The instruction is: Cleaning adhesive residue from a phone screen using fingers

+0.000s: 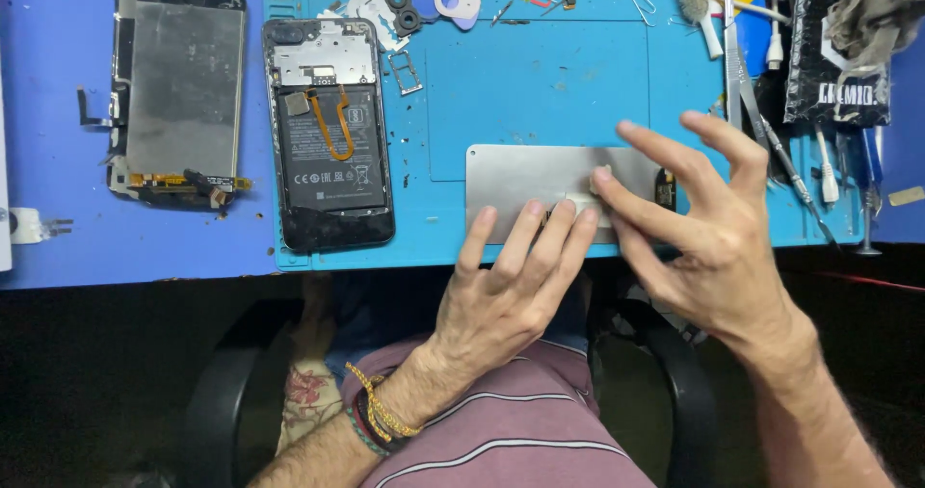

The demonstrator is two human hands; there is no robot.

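Both hands rest on a grey metal plate (525,175) whose long axis runs left to right along the mat's (540,83) near edge. The left hand (506,290) lies flat, fingers spread. The right hand (699,223) has its thumb pressing a small pale piece (602,174) onto the plate. Up and right of it lies a black packet (833,54) with white lettering. Left of the plate, an opened phone (328,131) shows a dark label.

A black rectangular battery label (330,149) with white print sits inside the opened phone (328,131) at the left of the blue mat (540,83). A black package (836,59) with white lettering lies at the worktop's top right corner. A detached screen assembly (178,88), grey back up, lies far left
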